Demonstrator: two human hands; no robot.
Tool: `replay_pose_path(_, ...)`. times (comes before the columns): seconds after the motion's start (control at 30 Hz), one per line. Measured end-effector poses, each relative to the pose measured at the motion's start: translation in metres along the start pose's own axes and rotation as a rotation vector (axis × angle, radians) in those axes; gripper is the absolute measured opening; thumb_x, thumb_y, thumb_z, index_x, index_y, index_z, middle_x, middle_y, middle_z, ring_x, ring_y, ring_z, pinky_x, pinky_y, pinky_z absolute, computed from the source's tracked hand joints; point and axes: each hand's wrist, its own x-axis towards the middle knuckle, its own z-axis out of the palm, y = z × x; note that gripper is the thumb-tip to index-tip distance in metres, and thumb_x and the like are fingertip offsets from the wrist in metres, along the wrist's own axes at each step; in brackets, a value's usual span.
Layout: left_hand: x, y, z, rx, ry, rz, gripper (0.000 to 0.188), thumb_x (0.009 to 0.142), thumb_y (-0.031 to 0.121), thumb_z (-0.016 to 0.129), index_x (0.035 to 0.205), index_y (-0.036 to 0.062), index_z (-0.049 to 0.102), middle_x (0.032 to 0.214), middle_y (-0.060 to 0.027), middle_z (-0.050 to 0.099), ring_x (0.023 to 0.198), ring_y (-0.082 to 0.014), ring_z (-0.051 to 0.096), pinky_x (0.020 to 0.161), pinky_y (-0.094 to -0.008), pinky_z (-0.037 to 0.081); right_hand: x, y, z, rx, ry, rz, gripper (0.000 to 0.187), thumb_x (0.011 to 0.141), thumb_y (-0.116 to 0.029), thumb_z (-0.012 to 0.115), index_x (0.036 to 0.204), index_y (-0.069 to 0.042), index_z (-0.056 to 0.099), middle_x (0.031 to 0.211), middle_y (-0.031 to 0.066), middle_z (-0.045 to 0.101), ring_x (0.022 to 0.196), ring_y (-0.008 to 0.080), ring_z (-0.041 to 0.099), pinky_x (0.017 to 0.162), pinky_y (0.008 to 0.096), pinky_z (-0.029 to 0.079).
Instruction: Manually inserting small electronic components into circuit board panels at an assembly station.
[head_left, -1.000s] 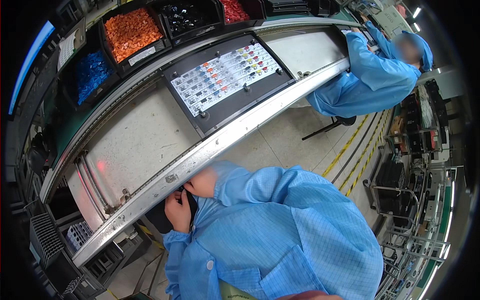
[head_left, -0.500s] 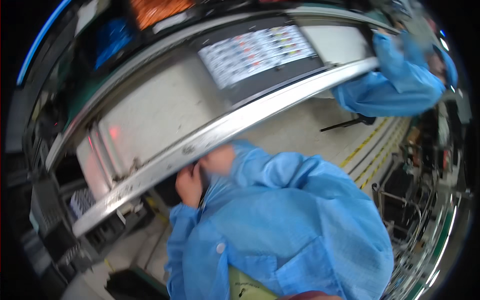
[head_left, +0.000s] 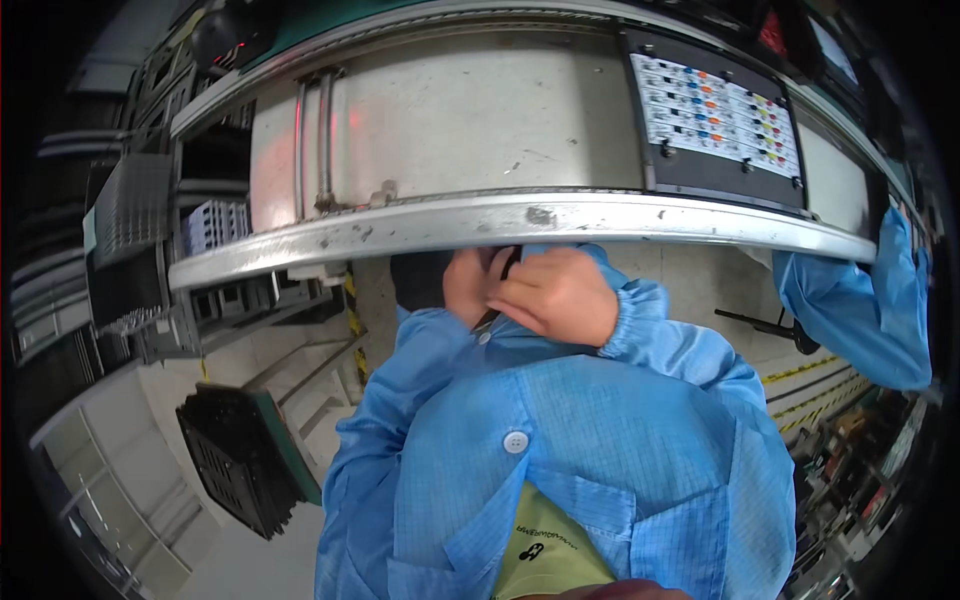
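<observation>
Close together in front of my jacket, both hands sit just below the near metal rail [head_left: 450,222]. My right hand [head_left: 560,295] is closed, its fingers curled over toward the left one. My left hand [head_left: 466,288] is also curled, with part of its fingers hidden beneath the rail and behind the right hand. A dark, narrow thing shows between the fingers, too small and covered to name. Farther off, on the conveyor [head_left: 470,110], a black pallet [head_left: 715,188] carries rows of white circuit boards [head_left: 690,100] with small coloured parts; neither hand touches it.
At the right, a co-worker's blue sleeve [head_left: 850,310] reaches to the rail. A metal crossbar [head_left: 325,140] spans the conveyor at the left, lit by red light. Black racks [head_left: 235,455] stand on the floor at lower left, and a grey-blue slotted tray [head_left: 215,228] sits beyond the rail's left end.
My view has swung round, so the rail now runs nearly level and the pallet appears farther right. My hands stay together, with the right hand now seen more fully.
</observation>
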Motion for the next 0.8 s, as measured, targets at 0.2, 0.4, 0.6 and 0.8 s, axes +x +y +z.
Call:
replay_pose_path(0.2, -0.008, -0.020, 0.008, 0.110, 0.101, 0.126, 0.036, 0.093, 0.030, 0.079, 0.095, -0.0013, 0.061, 0.077, -0.0123, 0.065, 0.070, -0.0238, 0.064, 0.069, -0.0353, 0.052, -0.002, 0.079, -0.091, -0.415, 0.123, 0.249, 0.032, 0.090, -0.037, 0.073, 0.108, -0.010, 0.072, 0.100, 0.0077, 0.070, 0.097, 0.0296, 0.068, 0.110, 0.0479, 0.045)
replay_pose_path(0.4, -0.005, -0.014, 0.004, 0.024, 0.042, -0.003, 0.036, 0.094, 0.029, 0.078, 0.093, -0.0021, 0.060, 0.073, -0.0100, 0.063, 0.065, -0.0210, 0.062, 0.065, -0.0356, 0.051, -0.051, 0.115, -0.122, -0.503, 0.145, 0.339, 0.022, 0.093, -0.035, 0.073, 0.093, -0.013, 0.076, 0.091, 0.0035, 0.073, 0.089, 0.0227, 0.071, 0.109, 0.0458, 0.047)
replay_pose_path(0.6, -0.005, -0.005, 0.000, 0.075, 0.029, -0.054, 0.034, 0.094, 0.027, 0.077, 0.092, -0.0024, 0.061, 0.072, -0.0102, 0.062, 0.064, -0.0218, 0.060, 0.065, -0.0365, 0.050, -0.137, 0.171, -0.167, -0.632, 0.454, 0.650, 0.017, 0.093, -0.025, 0.075, 0.090, -0.008, 0.077, 0.086, 0.0087, 0.074, 0.081, 0.0284, 0.070, 0.093, 0.0435, 0.053)
replay_pose_path(0.8, 0.001, 0.005, 0.002, 0.011, -0.019, -0.061, 0.033, 0.095, 0.026, 0.077, 0.092, -0.0027, 0.060, 0.073, -0.0104, 0.062, 0.065, -0.0216, 0.059, 0.066, -0.0362, 0.050, -0.232, 0.231, -0.234, -0.699, 0.367, 1.228, 0.033, 0.099, -0.039, 0.065, 0.115, -0.012, 0.077, 0.114, 0.0126, 0.075, 0.108, 0.0279, 0.069, 0.111, 0.0534, 0.038)
